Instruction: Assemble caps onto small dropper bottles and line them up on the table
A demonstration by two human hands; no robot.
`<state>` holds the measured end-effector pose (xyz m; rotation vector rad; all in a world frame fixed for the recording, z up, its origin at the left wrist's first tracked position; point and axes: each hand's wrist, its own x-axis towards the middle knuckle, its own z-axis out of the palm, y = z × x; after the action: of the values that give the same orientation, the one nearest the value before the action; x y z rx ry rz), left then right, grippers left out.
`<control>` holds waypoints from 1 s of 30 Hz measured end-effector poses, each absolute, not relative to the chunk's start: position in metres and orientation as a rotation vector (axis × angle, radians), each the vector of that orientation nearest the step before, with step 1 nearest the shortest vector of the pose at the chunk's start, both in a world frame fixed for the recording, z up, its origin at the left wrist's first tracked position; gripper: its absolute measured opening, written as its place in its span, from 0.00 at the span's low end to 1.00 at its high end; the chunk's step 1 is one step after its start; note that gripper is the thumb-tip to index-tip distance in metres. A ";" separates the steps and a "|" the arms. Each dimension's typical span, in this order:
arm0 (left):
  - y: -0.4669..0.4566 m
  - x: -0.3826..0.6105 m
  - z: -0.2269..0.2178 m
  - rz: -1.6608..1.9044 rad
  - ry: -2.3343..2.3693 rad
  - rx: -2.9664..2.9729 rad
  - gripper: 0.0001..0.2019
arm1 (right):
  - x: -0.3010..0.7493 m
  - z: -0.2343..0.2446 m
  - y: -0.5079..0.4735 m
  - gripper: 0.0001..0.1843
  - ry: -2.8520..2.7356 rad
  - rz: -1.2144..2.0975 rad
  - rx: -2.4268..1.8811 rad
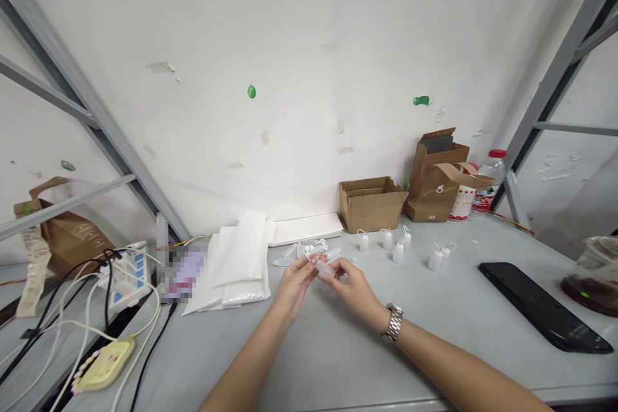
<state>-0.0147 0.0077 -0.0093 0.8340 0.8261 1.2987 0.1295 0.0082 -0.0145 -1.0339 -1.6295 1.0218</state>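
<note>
A small translucent plastic bottle (326, 269) lies tilted between my two hands, above the front middle of the table. My right hand (355, 288) grips its lower end between thumb and fingers. At the other end, the fingertips of my left hand (295, 282) are pinched together; whether a cap sits there is hidden. Just behind my hands lies a loose pile of small clear and white plastic parts (284, 262). Several little white bottles with looped caps (398, 252) stand upright to the right of the pile.
White plastic mailers (241, 257) are stacked at left, near a power strip (128, 280) with tangled cables. An open cardboard box (369, 214) and a brown paper bag (429, 187) stand by the wall. At right are a black tray-like object (543, 306) and a cup of dark drink (591, 283).
</note>
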 end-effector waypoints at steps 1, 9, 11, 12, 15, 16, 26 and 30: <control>0.007 -0.014 -0.008 1.313 0.830 0.837 0.13 | 0.130 -0.015 0.006 0.11 -1.659 0.938 -1.046; 0.003 -0.013 -0.002 1.260 0.808 0.917 0.13 | 0.131 -0.011 0.003 0.13 -1.657 0.908 -1.068; 0.003 -0.013 -0.002 1.244 0.802 0.920 0.14 | 0.130 -0.008 0.006 0.16 -1.592 1.182 -0.987; 0.004 -0.014 -0.002 1.240 0.794 0.923 0.14 | 0.130 -0.007 0.007 0.18 -1.551 1.326 -0.929; 0.004 -0.013 -0.002 1.244 0.769 0.933 0.15 | 0.130 -0.007 0.011 0.20 -1.421 1.647 -0.756; 0.004 -0.013 -0.001 1.250 0.768 0.926 0.14 | 0.130 -0.008 0.011 0.20 -1.382 1.721 -0.710; 0.006 -0.014 -0.008 1.250 0.773 0.798 0.12 | 0.127 -0.011 0.009 0.20 -1.370 1.699 -0.801; 0.005 -0.015 -0.010 1.238 0.800 0.800 0.13 | 0.127 -0.010 0.006 0.18 -1.504 1.204 -1.037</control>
<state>-0.0147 0.0054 -0.0096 0.7997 0.7999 1.2381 0.1274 0.0060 -0.0096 -1.0369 -1.5043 1.2045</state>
